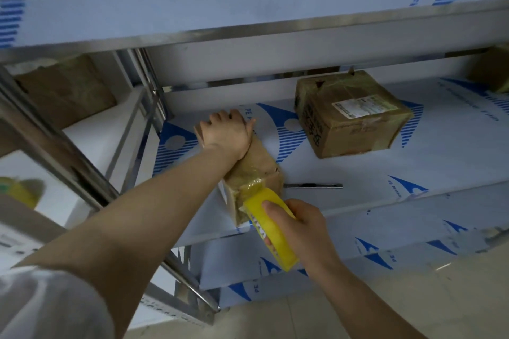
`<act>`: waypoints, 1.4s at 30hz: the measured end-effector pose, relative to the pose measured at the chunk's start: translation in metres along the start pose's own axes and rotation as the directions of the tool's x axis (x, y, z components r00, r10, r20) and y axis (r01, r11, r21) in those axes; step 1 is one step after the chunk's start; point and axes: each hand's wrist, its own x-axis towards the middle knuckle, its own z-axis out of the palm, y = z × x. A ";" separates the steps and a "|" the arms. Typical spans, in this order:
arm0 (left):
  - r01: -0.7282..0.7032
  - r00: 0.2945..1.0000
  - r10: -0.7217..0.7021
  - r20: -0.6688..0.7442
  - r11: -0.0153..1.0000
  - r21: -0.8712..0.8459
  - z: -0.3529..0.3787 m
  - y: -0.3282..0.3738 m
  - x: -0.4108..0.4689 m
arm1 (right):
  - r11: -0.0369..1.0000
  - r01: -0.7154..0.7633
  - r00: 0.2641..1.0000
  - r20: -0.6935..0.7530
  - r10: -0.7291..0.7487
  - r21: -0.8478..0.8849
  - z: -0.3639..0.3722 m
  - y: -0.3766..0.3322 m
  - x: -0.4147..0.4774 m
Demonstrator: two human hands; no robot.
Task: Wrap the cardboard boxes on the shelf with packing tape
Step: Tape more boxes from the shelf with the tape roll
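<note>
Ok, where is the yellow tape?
In the head view, the yellow tape roll sits low and centre, gripped by the right hand, its tape stuck on the near end of the small box.

I count four cardboard boxes: centre box (256, 170), labelled box (352, 115) at two o'clock, edge box (491, 71) further at two, dim box (66, 91) at ten. Two yellow tape rolls, held roll (275, 245) and blurred roll (22, 190) at nine; one cutter (314, 186).

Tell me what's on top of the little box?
The left hand holds the far end of the small cardboard box; tape from the yellow tape roll in the right hand covers the near end. Cardboard under the hand is hidden.
</note>
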 end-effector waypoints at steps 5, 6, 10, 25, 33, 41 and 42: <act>0.079 0.988 -0.071 0.139 0.995 -0.053 -0.020 0.003 -0.007 | 1.000 0.001 1.000 0.025 -0.002 0.013 -0.001 0.003 -0.001; 0.052 0.988 -0.048 0.145 0.998 -0.024 -0.022 0.007 -0.018 | 1.000 0.007 0.999 0.035 -0.008 0.013 -0.001 0.003 -0.001; -0.055 0.991 0.048 0.127 0.997 0.052 0.002 0.014 -0.057 | 1.000 0.010 0.999 0.047 -0.011 0.018 0.006 0.007 0.004; -0.633 0.774 0.621 -0.128 0.762 -0.136 0.008 -0.049 -0.067 | 0.983 -0.112 0.984 0.156 0.089 0.146 0.024 0.008 0.021; -0.458 0.859 0.506 0.076 0.826 -0.328 0.001 -0.067 -0.065 | 0.959 -0.208 0.947 0.286 0.148 0.191 0.042 0.010 0.022; 0.280 0.947 -0.243 0.209 0.306 -0.910 -0.008 -0.068 -0.091 | 0.923 -0.258 0.933 0.321 0.161 0.287 0.052 0.000 0.026; 0.358 0.912 -0.314 0.264 0.293 -0.887 -0.008 -0.070 -0.093 | 0.917 -0.263 0.929 0.333 0.158 0.301 0.054 -0.003 0.026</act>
